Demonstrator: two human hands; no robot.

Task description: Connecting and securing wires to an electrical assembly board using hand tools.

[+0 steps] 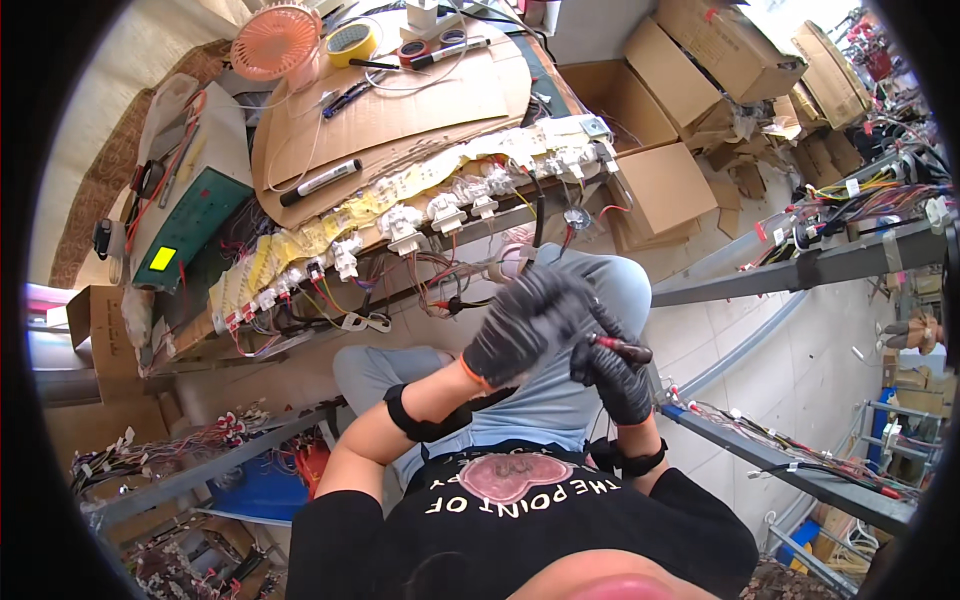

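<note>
Marker on cardboard sheet; fan behind it, connector row along bench edge before it; boxes right.

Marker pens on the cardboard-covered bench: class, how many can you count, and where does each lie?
2. One black-and-white marker pen lies on the near left part of the cardboard sheet; a second marker lies at the far edge beside the tape rolls. Clutter may hide others.

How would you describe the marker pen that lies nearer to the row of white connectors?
Find the cardboard sheet covering the workbench. On its lower left part lies the black marker with a white middle band, alone; the other marker rests far up beside the tape rolls.
</note>
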